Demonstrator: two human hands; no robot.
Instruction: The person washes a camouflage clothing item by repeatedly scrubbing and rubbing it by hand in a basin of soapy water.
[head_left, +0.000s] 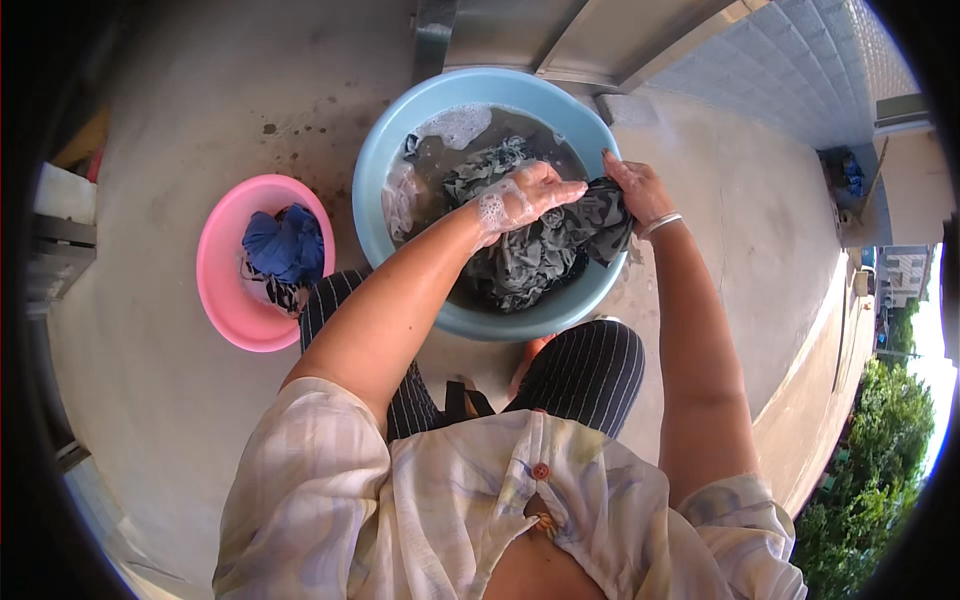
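A blue plastic basin holds murky, soapy water and a wet camouflage-patterned garment. At the basin's right rim, my right hand grips a bunched part of this cloth; a silver bangle circles the wrist. My left hand, covered in suds, is over the middle of the garment with some fingers stretched towards the right hand. Whether its fingers pinch any fabric is hidden. A pale cloth lies at the basin's left side, and white foam floats near the far rim.
On the concrete floor, left of the blue basin, stands a pink basin with a blue cloth and darker fabric inside. My knees, in striped trousers, flank the near side. A metal door and a grey block are beyond the basin.
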